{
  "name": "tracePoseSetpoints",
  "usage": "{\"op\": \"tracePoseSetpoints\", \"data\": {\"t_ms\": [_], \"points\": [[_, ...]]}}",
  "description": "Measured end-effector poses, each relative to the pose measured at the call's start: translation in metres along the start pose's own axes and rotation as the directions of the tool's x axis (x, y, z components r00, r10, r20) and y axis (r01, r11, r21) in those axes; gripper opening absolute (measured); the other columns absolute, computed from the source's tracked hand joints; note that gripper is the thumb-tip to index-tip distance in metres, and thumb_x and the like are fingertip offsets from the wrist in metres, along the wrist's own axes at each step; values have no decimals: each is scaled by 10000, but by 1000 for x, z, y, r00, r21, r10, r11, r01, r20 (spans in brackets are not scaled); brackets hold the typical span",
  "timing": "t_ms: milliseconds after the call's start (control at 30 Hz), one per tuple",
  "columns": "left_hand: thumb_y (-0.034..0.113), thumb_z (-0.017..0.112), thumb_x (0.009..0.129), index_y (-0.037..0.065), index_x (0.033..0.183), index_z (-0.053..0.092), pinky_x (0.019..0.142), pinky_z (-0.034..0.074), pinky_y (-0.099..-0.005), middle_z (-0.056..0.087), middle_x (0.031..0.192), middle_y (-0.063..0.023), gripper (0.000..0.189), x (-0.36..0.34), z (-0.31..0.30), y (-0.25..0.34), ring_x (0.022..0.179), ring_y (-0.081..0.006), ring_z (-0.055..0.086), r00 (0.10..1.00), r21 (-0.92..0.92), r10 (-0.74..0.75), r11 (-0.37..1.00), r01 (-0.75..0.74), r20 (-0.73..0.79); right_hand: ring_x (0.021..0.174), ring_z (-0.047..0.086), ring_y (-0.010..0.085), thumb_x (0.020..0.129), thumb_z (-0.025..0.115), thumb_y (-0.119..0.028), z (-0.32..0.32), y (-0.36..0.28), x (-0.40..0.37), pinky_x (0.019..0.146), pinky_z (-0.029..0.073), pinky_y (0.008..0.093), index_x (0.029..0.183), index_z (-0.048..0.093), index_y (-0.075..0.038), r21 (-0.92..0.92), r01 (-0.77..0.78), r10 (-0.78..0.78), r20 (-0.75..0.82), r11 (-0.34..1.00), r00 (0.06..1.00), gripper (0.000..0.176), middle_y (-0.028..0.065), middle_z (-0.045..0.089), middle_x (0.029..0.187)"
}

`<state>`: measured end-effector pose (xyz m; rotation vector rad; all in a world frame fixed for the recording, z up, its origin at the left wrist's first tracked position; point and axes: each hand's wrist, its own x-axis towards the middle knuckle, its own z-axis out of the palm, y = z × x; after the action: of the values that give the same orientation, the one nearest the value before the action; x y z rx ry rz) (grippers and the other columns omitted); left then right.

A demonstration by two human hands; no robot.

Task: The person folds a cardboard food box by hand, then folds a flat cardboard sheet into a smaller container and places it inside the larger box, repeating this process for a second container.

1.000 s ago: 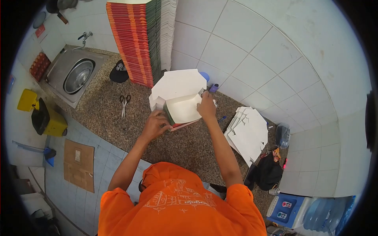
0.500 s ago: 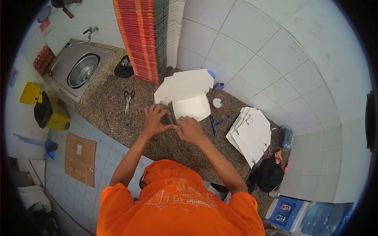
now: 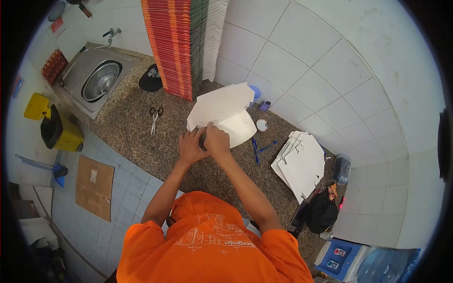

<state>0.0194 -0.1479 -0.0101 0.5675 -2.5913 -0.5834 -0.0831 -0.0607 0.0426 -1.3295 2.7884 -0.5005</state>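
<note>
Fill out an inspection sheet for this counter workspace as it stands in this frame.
Surface: speckled granite counter, partly covered.
Job's things: white folded cardboard box, half-formed with its lid flap up; pile of flat white cardboard blanks to its right.
Clutter: black-handled scissors, blue pens, small round white lid, black cap, tall stack of red-and-green printed flat cartons against the wall.
Hands: left hand and right hand side by side on the box's near edge; grip hidden.
Cables: nothing seen.
Surroundings: steel sink, white tiled wall, yellow bin on the floor, blue-and-white water dispenser.
</note>
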Motion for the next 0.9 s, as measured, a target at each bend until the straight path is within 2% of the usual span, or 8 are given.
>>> {"op": "tracePoseSetpoints", "data": {"t_ms": [167, 233, 400, 467, 567, 600, 633, 900], "points": [[575, 861, 615, 192, 1413, 543, 890, 420, -525, 689, 1234, -113, 941, -1, 9, 2, 1104, -352, 650, 999, -48, -20, 999, 18, -42, 742, 737, 389, 903, 594, -196, 12, -5, -4, 661, 594, 485, 1021, 563, 18, 16, -27, 26, 43, 1000, 999, 246, 215, 712, 850], [492, 864, 648, 120, 1402, 540, 892, 470, -493, 664, 1299, -138, 901, 2, 0, 7, 1138, -364, 643, 995, -198, -50, 978, 67, 90, 741, 734, 396, 910, 583, -215, 14, -4, -4, 670, 594, 491, 1018, 567, 27, 69, -54, 51, 46, 996, 998, 265, 226, 708, 849], [529, 864, 712, 83, 1394, 507, 900, 510, -495, 633, 1284, -165, 890, -6, 4, 10, 1107, -386, 655, 999, -351, -2, 936, -11, -35, 820, 714, 426, 957, 556, -317, -12, 11, 0, 751, 549, 563, 1042, 619, -1, 119, -115, 115, 7, 986, 993, 333, 200, 716, 893], [573, 844, 743, 68, 1394, 489, 899, 513, -509, 611, 1289, -185, 898, -9, 6, 15, 1114, -414, 648, 999, -378, -28, 926, 9, -44, 914, 693, 438, 1001, 497, -389, -12, 48, 19, 805, 520, 565, 1004, 664, -50, 35, -63, 72, -424, 997, 903, 377, 213, 711, 873], [576, 763, 856, 41, 1383, 470, 946, 496, -517, 539, 1347, -235, 806, -10, 11, 20, 1179, -414, 605, 997, -426, -67, 903, 45, -37, 1034, 668, 469, 1023, 463, -428, -33, 110, 49, 937, 477, 597, 1056, 683, -17, -16, -117, 84, -596, 993, 798, 467, 266, 716, 1035], [523, 708, 917, 27, 1373, 472, 956, 489, -511, 531, 1338, -244, 714, -7, 12, 24, 1199, -417, 584, 991, -468, -129, 878, 98, -36, 1069, 652, 489, 1036, 420, -455, -19, 140, 58, 960, 469, 597, 1107, 681, -20, 179, -245, 287, -269, 953, 919, 512, 277, 707, 1088], [470, 653, 978, 12, 1363, 474, 965, 482, -505, 524, 1329, -254, 624, -1, 13, 26, 1218, -420, 564, 981, -510, -191, 848, 147, -35, 1105, 635, 508, 1049, 376, -483, -11, 157, 64, 982, 462, 597, 1158, 678, -24, 308, -416, 401, 114, 856, 909, 560, 287, 699, 1141], [401, 349, 1095, 44, 1218, 514, 915, 455, -571, 584, 1189, -273, 412, 63, 29, -5, 1086, -496, 585, 881, -440, -473, 794, 419, -17, 1112, 631, 504, 1062, 324, -521, -7, 119, 26, 970, 479, 563, 1233, 684, -103, 392, -523, 565, 10, 757, 825, 578, 276, 691, 1167]]}}
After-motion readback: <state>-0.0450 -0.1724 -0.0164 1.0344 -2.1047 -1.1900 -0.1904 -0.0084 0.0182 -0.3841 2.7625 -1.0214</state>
